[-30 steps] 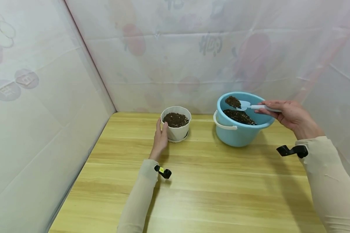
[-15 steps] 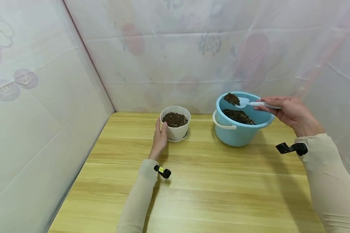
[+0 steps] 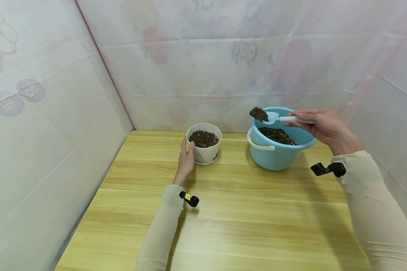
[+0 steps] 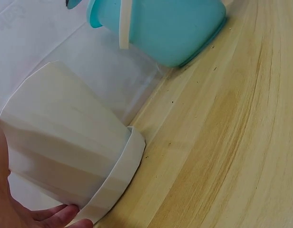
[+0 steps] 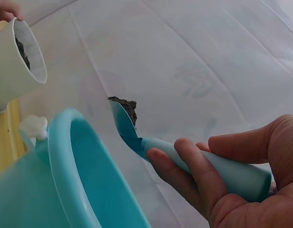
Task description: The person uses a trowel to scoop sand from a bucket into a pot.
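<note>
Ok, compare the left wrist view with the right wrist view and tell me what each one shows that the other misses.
Only the left wrist view shows the wooden table, the white pot's saucer and the left hand against the pot. Only the right wrist view shows the right hand gripping the blue scoop loaded with soil, above the bucket's rim. Both show the white pot and the blue bucket.

Right hand (image 3: 325, 126) moved left, soil-laden scoop (image 3: 269, 117) now above bucket's (image 3: 278, 152) left rim
</note>
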